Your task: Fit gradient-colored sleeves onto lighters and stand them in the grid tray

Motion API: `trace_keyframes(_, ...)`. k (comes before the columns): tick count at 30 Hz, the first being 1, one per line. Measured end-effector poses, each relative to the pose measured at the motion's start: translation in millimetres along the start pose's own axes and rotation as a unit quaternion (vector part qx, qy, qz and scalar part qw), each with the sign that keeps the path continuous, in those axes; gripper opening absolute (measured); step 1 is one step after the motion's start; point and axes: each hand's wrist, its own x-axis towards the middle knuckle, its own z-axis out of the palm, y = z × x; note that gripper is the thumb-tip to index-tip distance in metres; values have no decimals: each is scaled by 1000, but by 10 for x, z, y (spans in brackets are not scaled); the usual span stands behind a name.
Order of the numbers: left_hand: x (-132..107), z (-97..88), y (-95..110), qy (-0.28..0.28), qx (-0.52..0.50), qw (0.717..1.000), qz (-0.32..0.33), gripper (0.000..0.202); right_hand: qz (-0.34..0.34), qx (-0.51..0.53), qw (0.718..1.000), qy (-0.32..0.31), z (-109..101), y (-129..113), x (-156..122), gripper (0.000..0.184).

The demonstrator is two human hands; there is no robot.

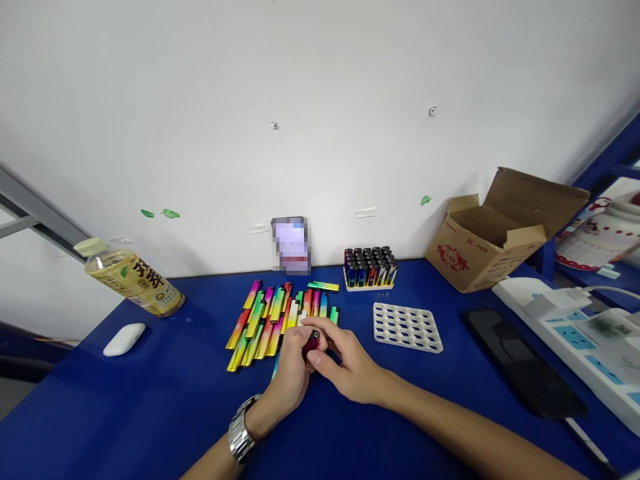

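Note:
A dark red lighter (313,338) with a black top is between my two hands, over the front of the table. My left hand (291,363), with a metal watch on its wrist, is closed around the lighter. My right hand (353,363) curls in from the other side, its thumb and fingers closed against the lighter; its fingertips are partly hidden. Just beyond my hands lies a spread of several rainbow-coloured lighters (255,320). Upright lighters (370,267) with black tops fill a white holder (367,288) by the wall. Nearer stands a white perforated tray (407,327).
A phone (292,245) leans on the wall. To the left are a tilted drink bottle (135,277) and a white earphone case (124,339). At right stand an open cardboard box (480,247), a dark phone (523,360) with a cable, and a power strip (565,333).

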Motion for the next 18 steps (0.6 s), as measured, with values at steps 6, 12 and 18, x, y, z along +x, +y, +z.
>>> trace_keyframes(6, -23, 53, 48, 8, -20, 999, -37, 28, -16, 16, 1000, 6, 7, 10, -2, 38)
trace_keyframes(12, -20, 58, 51, 16, -14, 999, -39, 27, -17, 20, 1000, 7, 5, 11, -4, 37)
trace_keyframes(18, -10, 60, 55, 24, -10, 999, -35, 28, -10, 21, 1000, 7, 15, 2, -8, 37)
